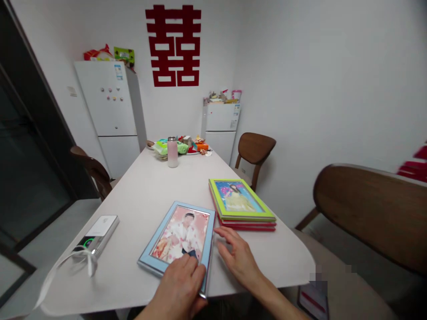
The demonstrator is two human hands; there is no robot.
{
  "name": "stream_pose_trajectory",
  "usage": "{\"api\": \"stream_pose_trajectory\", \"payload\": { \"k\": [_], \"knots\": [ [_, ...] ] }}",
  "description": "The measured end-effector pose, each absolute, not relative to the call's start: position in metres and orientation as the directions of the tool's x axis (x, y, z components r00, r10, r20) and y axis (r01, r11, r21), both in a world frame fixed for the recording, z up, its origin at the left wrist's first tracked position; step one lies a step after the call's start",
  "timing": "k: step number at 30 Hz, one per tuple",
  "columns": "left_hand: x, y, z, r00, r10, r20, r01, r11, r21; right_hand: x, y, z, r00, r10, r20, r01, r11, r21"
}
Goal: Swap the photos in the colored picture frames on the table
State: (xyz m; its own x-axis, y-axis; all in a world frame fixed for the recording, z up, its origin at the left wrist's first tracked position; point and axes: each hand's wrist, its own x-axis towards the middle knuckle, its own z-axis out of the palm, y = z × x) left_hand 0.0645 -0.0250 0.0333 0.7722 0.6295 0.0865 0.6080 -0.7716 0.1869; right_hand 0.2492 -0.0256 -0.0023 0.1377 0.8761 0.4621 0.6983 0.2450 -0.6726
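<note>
A light blue picture frame (158, 246) with a portrait print lies tilted at an angle near the table's front edge. My left hand (183, 280) is closed over its lower right part, fingers curled on the front and thumb by the bottom corner. Just right of the frame's right side is my right hand (238, 258), open with fingers apart; whether its fingertips touch the edge I cannot tell. To the upper right, a lime green picture frame (247, 217) showing a figure in a yellow dress tops a stack with red frames (253, 226) beneath.
A pale table (140, 186) carries a white boxed device with a cable (100, 231) at left. Farther back stand a pink bottle (172, 153) and assorted packets (183, 147). Wooden chairs (256, 146) flank the table. A phone (312, 300) lies on the near right seat.
</note>
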Motion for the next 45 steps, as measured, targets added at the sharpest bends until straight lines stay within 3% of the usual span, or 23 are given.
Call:
{"api": "stream_pose_trajectory", "payload": {
  "k": [4, 7, 12, 17, 20, 25, 31, 39, 45],
  "knots": [
    [0.052, -0.019, 0.066, 0.703, 0.587, 0.401, 0.513, -0.809, 0.285, 0.243, -0.028, 0.008, 0.182, 0.838, 0.514, 0.653, 0.288, -0.701],
    [0.042, -0.013, 0.092, 0.496, 0.659, 0.565, 0.529, -0.746, 0.406, 0.233, -0.026, 0.014, 0.173, 0.825, 0.539, 0.624, 0.331, -0.708],
    [0.019, -0.004, 0.097, 0.166, 0.902, 0.399, 0.631, -0.408, 0.660, 0.218, -0.019, 0.012, 0.100, 0.836, 0.540, 0.623, 0.370, -0.689],
    [0.001, -0.004, 0.060, 0.172, 0.966, 0.194, 0.517, -0.256, 0.816, 0.213, -0.013, 0.004, 0.001, 0.868, 0.497, 0.686, 0.361, -0.632],
    [-0.003, -0.007, 0.037, 0.177, 0.968, 0.179, 0.579, -0.249, 0.776, 0.213, -0.014, 0.001, -0.047, 0.876, 0.480, 0.734, 0.356, -0.579],
    [-0.007, -0.008, 0.017, 0.214, 0.968, 0.130, 0.789, -0.250, 0.561, 0.214, -0.018, 0.003, -0.100, 0.883, 0.458, 0.789, 0.351, -0.504],
    [-0.004, -0.008, 0.009, 0.324, 0.939, 0.113, 0.833, -0.339, 0.436, 0.217, -0.023, 0.007, -0.148, 0.897, 0.416, 0.840, 0.336, -0.426],
    [0.000, -0.012, 0.011, 0.384, 0.914, 0.131, 0.827, -0.404, 0.391, 0.215, -0.028, 0.006, -0.165, 0.907, 0.388, 0.863, 0.324, -0.389],
    [0.006, 0.009, -0.002, 0.313, 0.909, 0.274, 0.768, -0.412, 0.490, 0.218, -0.012, 0.007, -0.181, 0.928, 0.326, 0.890, 0.296, -0.348]
  ]
}}
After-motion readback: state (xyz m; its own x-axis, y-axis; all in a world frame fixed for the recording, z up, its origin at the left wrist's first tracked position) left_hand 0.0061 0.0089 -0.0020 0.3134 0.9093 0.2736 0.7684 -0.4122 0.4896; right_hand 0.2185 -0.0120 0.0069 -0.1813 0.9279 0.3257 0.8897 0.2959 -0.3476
